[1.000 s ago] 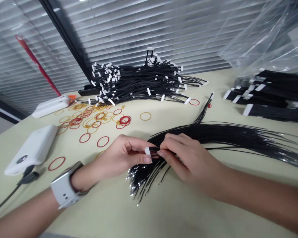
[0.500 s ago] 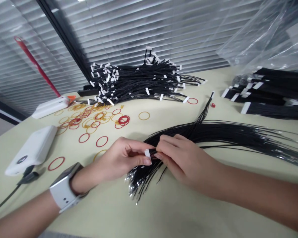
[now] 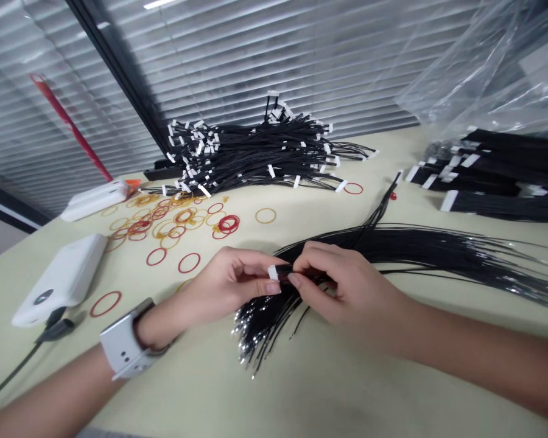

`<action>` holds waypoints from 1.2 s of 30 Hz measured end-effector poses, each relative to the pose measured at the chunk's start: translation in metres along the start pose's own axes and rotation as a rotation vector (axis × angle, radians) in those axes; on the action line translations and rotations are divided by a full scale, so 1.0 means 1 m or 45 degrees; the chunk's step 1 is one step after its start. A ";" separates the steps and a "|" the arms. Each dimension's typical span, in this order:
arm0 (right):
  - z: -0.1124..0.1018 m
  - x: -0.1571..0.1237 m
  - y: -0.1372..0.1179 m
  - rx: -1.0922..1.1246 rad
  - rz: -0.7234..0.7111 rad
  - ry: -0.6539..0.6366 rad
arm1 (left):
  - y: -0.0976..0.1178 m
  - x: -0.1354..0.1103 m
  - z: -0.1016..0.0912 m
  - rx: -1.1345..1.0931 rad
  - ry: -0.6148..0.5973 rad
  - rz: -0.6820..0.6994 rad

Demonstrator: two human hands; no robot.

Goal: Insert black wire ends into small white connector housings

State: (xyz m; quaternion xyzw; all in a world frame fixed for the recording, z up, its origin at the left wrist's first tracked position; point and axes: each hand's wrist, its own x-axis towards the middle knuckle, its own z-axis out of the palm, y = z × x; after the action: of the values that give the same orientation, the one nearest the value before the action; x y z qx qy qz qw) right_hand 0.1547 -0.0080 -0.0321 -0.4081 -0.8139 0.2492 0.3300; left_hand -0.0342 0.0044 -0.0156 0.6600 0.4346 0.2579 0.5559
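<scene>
My left hand (image 3: 237,280) pinches a small white connector (image 3: 273,273) between thumb and forefinger. Black wires run from that connector toward my right hand (image 3: 338,280), whose thumb and fingertips are closed on them just right of the connector. Under both hands lies a thick bundle of loose black wires (image 3: 402,246), its shiny metal-tipped ends fanning out at lower left and far right. Across the top of the bundle another set of black wires (image 3: 379,210) sticks out, with a white end at its tip.
A heap of black cables with white connectors (image 3: 256,152) lies by the blinds. Red and yellow rubber bands (image 3: 182,216) are scattered at left, near a white power bank (image 3: 61,280) with a cable. More bundled cables (image 3: 506,207) and a clear plastic bag (image 3: 479,73) are at right.
My right hand's fingers have shifted slightly up and right along the wires, with thumb and forefinger now more visibly pinched. My left hand keeps its hold on the connector. The view has moved slightly.
</scene>
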 end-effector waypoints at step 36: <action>-0.003 0.001 0.001 -0.045 -0.140 0.087 | 0.004 -0.002 0.009 0.069 0.030 0.095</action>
State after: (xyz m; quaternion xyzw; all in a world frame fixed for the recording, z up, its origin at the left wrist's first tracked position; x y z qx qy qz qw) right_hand 0.1567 -0.0061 -0.0300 -0.3769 -0.8276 0.2021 0.3635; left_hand -0.0259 -0.0017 -0.0137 0.6874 0.4230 0.2743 0.5228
